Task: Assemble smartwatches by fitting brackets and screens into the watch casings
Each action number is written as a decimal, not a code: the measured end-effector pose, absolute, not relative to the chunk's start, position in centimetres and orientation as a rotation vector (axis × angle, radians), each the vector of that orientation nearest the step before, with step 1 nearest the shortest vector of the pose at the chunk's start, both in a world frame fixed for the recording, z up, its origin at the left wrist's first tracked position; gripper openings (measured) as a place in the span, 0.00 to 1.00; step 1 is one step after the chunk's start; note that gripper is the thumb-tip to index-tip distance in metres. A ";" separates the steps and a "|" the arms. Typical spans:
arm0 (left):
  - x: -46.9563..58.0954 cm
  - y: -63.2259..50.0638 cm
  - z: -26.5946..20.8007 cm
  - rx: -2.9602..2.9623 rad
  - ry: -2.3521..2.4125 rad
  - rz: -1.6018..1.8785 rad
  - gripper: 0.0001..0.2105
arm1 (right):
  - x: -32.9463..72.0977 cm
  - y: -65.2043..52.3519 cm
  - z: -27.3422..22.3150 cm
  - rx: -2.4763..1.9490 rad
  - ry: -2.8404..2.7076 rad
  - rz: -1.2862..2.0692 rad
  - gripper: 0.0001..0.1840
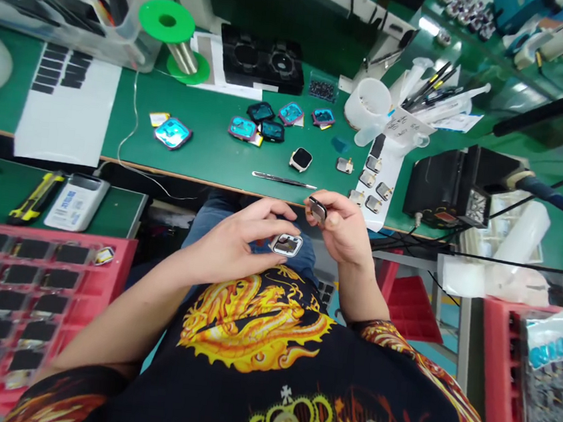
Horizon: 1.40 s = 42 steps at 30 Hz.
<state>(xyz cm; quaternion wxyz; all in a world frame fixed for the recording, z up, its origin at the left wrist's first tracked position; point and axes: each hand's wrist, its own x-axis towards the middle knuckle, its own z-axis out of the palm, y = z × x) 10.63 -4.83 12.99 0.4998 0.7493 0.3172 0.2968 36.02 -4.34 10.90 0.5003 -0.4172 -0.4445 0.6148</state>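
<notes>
My left hand [259,235] pinches a white smartwatch case [288,244] between thumb and fingers, its inside facing up. In my right hand [344,228] is a small dark-edged watch screen [318,209], gripped by thumb and fingertips just right of the case and apart from it. Both hands are over my lap at the table's front edge. Metal tweezers [283,180] lie on the green table [210,123] beyond them. Behind the tweezers sits a white smartwatch [301,160] with a black screen.
Several blue-filmed watch pieces [242,128] lie farther back. Small metal-backed modules [367,178] rest on a white strip at right, beside a black box-shaped device [447,188]. A green-flanged wire spool [176,39] stands at back left. Pink trays [124,248] flank me.
</notes>
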 end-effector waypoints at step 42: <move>10.1 -6.0 13.5 1.705 0.857 1.006 0.19 | 34.2 -4.3 8.0 -0.926 -1.317 0.943 0.27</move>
